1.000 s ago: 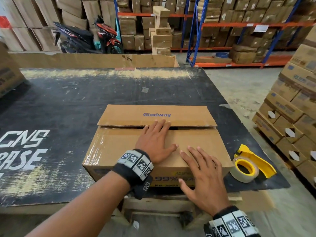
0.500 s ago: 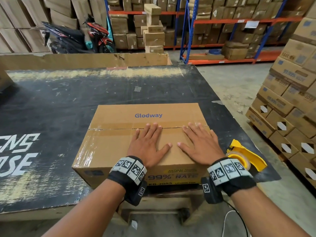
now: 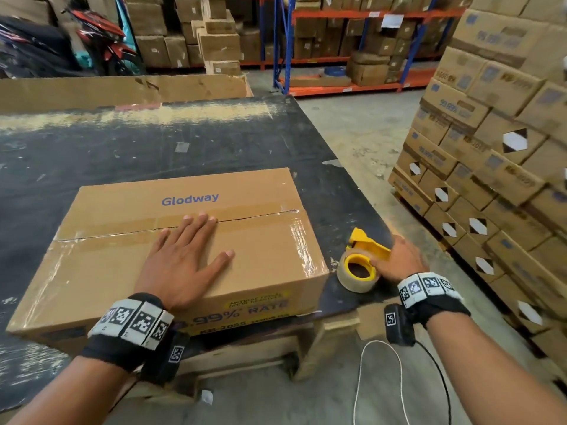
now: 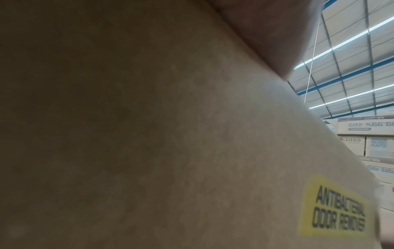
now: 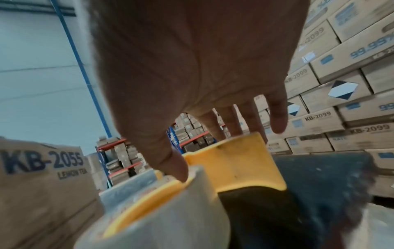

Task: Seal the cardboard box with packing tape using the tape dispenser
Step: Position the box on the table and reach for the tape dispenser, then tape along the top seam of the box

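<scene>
Off the box since half a second ago, the right hand (image 3: 399,260) now sits over the tape dispenser (image 3: 363,259), fingers straight, thumb touching its tape roll (image 5: 162,215). Just left, the left hand (image 3: 181,259) presses flat, fingers spread, on the cardboard box (image 3: 101,271) on the black table (image 3: 122,148).

Warehouse racking (image 3: 337,41), stacked cartons (image 3: 491,148), seemingly concrete floor (image 3: 362,127).

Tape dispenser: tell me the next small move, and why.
Probably close the right hand around the dispenser and lift it. That hand rests on it with fingers still straight, the box seam gapes untaped, and the left hand lies flat on the flaps.
</scene>
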A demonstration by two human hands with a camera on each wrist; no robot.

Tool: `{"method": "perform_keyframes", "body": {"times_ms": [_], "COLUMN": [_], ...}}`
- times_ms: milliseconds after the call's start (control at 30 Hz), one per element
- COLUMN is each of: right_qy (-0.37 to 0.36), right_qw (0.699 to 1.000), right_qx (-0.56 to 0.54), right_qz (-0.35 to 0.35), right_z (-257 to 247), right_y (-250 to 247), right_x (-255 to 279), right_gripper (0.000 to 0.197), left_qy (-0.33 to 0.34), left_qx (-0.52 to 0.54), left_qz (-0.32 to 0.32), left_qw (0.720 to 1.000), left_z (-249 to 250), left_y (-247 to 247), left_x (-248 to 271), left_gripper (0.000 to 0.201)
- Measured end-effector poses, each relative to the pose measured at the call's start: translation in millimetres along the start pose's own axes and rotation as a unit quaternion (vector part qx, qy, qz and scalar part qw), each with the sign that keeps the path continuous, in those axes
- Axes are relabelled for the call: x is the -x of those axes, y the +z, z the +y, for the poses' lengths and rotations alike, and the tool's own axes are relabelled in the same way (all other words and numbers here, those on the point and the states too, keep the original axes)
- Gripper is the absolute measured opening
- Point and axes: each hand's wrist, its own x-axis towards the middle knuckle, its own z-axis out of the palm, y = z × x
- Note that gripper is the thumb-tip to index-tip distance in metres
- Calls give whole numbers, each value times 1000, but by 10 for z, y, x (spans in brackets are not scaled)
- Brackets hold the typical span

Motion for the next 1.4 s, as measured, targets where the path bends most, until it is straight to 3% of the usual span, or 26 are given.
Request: {"method": "perform_keyframes", "body": {"times_ms": [67,267,433,600,667,733,833,867,933,1033,1167,1300,1400], "right_qy": [-11,-26,-23,-30,-23,4,12,-9,-86,-245,-428,-516,-565], "right_qw": [999,999,999,988,959,895,785,770,779,817,810,819,809], "right_qx": [33,7,-22,-144,-271,-431,-595,-611,-595,-511,-393,-231,-128], "right_qz": [-19,21,-27,-52,-75,-115,-171,-185,-181,-111,-75,-95,-100], "right_z": [100,104,97,150,146,124,63,19,-131,-560,-1306,-1873,-2042], "right_y": [111,256,307,286,218,100,-202,-326,-561,-854,-932,-761,-618], "right_x": [-46,-102,-214,-341,-351,-321,-245,-207,-133,-4,187,342,404], "right_gripper": [81,38,26,22,14,4,12,16,32,47,46,49,53], "left_qy": [0,-6,-11,-19,-19,-18,-20,-20,-22,-28,-30,-31,-35], "left_qx": [10,9,8,17,16,16,19,19,21,23,24,24,18], "left_qz": [-1,6,12,11,8,6,5,6,9,3,0,19,18], "left_qw": [1000,1000,1000,1000,1000,1000,1000,1000,999,999,999,999,999], "left_z": [-4,21,41,54,60,64,70,72,81,84,71,59,45], "left_y": [-9,-29,-43,-58,-63,-71,-85,-90,-95,-96,-96,-74,-46], "left_x": [7,14,32,28,31,27,26,30,36,37,32,28,19], "left_gripper": [86,87,87,87,86,86,86,86,86,88,87,84,83]}}
